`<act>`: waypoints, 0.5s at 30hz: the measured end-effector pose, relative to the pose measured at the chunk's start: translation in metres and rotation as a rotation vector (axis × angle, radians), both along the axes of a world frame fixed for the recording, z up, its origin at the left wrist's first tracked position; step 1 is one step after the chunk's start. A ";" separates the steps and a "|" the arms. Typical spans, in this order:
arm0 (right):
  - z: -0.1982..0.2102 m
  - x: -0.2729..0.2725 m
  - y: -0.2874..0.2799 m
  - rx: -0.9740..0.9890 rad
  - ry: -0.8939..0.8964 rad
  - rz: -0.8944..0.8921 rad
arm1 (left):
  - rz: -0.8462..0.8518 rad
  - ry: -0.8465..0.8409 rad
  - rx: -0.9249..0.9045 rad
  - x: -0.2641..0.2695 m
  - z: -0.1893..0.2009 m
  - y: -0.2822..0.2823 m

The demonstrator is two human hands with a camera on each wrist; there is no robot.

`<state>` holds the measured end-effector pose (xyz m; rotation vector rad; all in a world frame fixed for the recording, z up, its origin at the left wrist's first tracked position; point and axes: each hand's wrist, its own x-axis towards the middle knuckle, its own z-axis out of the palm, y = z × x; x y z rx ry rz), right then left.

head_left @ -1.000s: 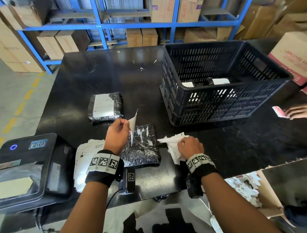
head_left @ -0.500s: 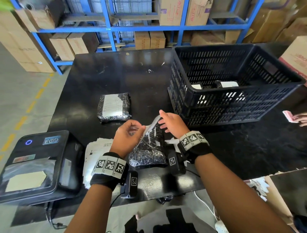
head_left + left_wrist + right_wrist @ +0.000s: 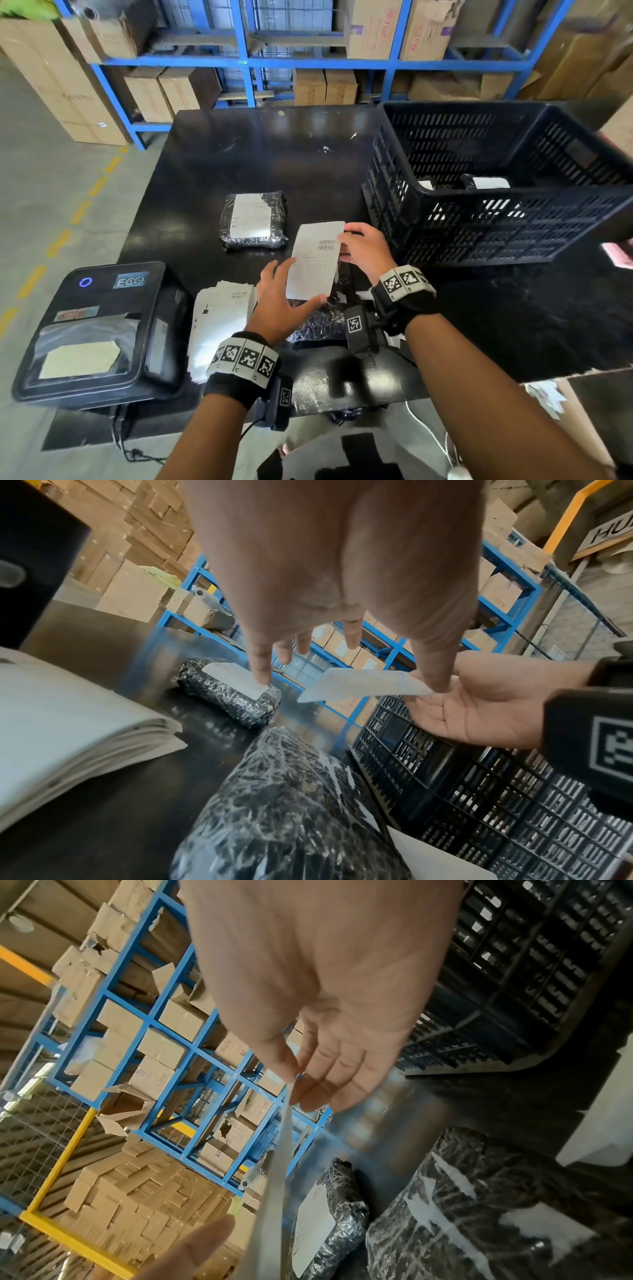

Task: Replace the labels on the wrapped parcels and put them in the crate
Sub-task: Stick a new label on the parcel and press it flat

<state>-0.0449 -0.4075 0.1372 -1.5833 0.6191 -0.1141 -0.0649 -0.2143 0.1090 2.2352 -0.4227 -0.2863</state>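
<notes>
A white label (image 3: 315, 260) is held upright over a black wrapped parcel (image 3: 318, 323) near the table's front edge. My right hand (image 3: 359, 246) pinches the label's upper right edge between thumb and fingers (image 3: 291, 1080). My left hand (image 3: 279, 298) has straight, spread fingers, and its thumb (image 3: 433, 669) touches the label's (image 3: 363, 683) lower corner. White scraps of torn label cling to the parcel (image 3: 291, 804). A second wrapped parcel (image 3: 253, 219) with a whole label lies further back. The black crate (image 3: 479, 219) stands to the right, with labelled parcels inside.
A stack of blank labels (image 3: 219, 318) lies left of my hands, beside a black label printer (image 3: 96, 329). Another person's hand (image 3: 621, 251) shows at the right edge. A cardboard box with paper scraps (image 3: 548, 399) sits below the table. Blue shelving (image 3: 246, 61) stands behind.
My left hand no longer holds the torn strip of old label. My right hand left the scrap pile and came over the parcel. A whole white label now stands between both hands.
</notes>
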 end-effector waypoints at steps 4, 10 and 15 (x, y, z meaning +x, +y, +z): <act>0.003 -0.005 0.005 -0.075 -0.050 -0.036 | -0.075 0.073 -0.041 0.004 -0.004 0.013; 0.004 -0.011 0.010 -0.128 -0.059 -0.027 | -0.157 0.192 -0.049 0.012 -0.001 0.024; 0.006 -0.025 0.021 -0.102 -0.066 -0.035 | -0.156 0.260 -0.147 0.023 -0.007 0.023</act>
